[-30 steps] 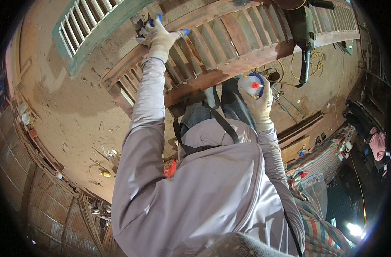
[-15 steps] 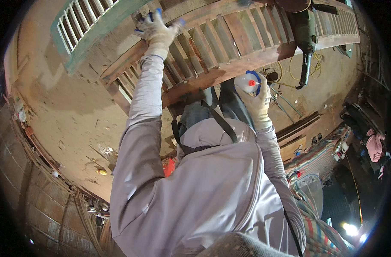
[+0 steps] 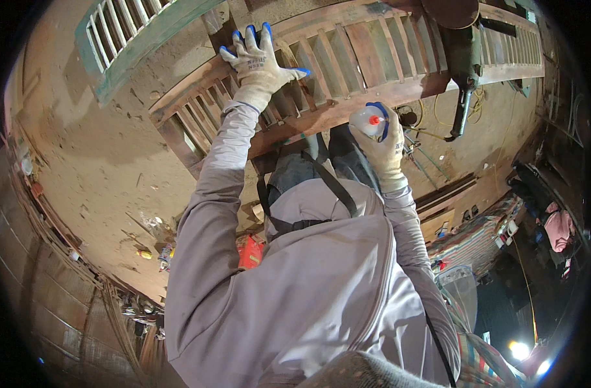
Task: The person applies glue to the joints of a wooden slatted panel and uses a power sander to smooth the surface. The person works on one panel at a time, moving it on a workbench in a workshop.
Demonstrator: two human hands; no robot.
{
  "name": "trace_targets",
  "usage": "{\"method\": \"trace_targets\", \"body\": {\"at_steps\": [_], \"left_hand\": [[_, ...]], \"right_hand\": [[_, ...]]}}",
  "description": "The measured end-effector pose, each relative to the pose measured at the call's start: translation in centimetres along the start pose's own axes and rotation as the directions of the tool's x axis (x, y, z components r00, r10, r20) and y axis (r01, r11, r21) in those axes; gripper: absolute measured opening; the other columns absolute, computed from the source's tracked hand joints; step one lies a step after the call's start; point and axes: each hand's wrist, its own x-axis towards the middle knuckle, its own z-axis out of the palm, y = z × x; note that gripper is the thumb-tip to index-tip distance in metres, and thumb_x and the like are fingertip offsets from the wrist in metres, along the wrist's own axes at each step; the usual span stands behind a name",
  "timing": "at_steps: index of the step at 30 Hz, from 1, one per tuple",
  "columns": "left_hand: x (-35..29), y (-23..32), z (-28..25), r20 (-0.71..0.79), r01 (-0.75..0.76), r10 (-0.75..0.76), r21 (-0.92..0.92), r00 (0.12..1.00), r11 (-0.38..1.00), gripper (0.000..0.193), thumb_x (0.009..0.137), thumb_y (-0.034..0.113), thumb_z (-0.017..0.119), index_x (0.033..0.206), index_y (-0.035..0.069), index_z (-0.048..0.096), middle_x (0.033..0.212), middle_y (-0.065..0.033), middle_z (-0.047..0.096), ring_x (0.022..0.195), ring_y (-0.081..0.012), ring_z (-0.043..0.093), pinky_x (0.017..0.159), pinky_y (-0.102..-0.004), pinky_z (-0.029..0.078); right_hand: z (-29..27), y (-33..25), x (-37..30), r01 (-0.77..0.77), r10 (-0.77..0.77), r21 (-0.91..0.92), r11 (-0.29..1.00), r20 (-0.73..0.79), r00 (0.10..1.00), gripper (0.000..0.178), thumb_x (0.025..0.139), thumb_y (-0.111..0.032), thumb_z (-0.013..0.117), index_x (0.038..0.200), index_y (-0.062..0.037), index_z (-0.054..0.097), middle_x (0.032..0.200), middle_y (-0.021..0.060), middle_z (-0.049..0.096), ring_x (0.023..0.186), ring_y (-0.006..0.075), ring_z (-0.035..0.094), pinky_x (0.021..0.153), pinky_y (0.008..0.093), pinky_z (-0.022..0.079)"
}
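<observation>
A long, slatted reddish-brown wooden frame (image 3: 366, 58) lies in front of me across the upper part of the view. My left hand (image 3: 258, 71), in a white glove with blue fingertips, is spread over its left half and holds nothing. Whether the palm presses on the slats, I cannot tell. At the near rail, my right hand (image 3: 386, 147), in a matching glove, is wrapped round a whitish squeeze bottle (image 3: 364, 121) with a red nozzle. The nozzle points up toward the view.
A dark power tool (image 3: 465, 61) with a round brown disc rests over the frame's right part, its cord trailing to the floor. A pale green slatted piece (image 3: 124, 48) lies at upper left. Small litter (image 3: 163, 252) and a red object (image 3: 250, 252) are on the dirt floor.
My left hand has moved slightly right and toward me, and its fingers now show sharply spread. The right hand with the bottle has shifted a little left.
</observation>
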Motion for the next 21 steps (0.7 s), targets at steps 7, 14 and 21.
{"method": "trace_targets", "body": {"at_steps": [7,14,21], "left_hand": [[5.8,-4.8,1.1,-0.173,0.147,-0.255,-0.472,0.951,0.869,0.124,0.062,0.088,0.070,0.155,0.013,0.036,0.156,-0.0266,0.036,0.149,-0.0432,0.028,0.116,-0.0736,0.009],[3.9,-3.0,2.3,-0.199,-0.033,0.010,-0.115,0.980,0.993,0.067,0.088,0.064,0.064,0.136,0.018,0.060,0.129,-0.0200,0.064,0.119,-0.0392,0.060,0.101,-0.0513,0.046],[6.0,-3.9,3.9,-0.255,0.170,-0.280,-0.380,0.926,0.909,0.036,0.099,0.041,0.053,0.096,0.010,0.071,0.089,-0.0162,0.074,0.081,-0.0369,0.071,0.073,-0.0490,0.055]], "right_hand": [[1.3,0.2,1.7,-0.077,0.071,0.057,0.995,0.095,0.993,0.069,0.074,-0.024,0.090,0.129,0.0004,0.057,0.118,0.0190,0.063,0.105,0.0330,0.066,0.090,0.0407,0.053],[3.9,-0.1,4.4,-0.019,0.019,0.002,1.000,0.161,0.987,0.073,0.076,-0.030,0.086,0.135,-0.0019,0.055,0.121,0.0195,0.062,0.111,0.0371,0.062,0.095,0.0444,0.050],[6.5,-1.0,7.2,0.071,-0.002,-0.289,0.955,0.231,0.973,0.076,0.076,-0.046,0.082,0.134,-0.0041,0.058,0.120,0.0206,0.066,0.111,0.0381,0.063,0.095,0.0467,0.049]]}}
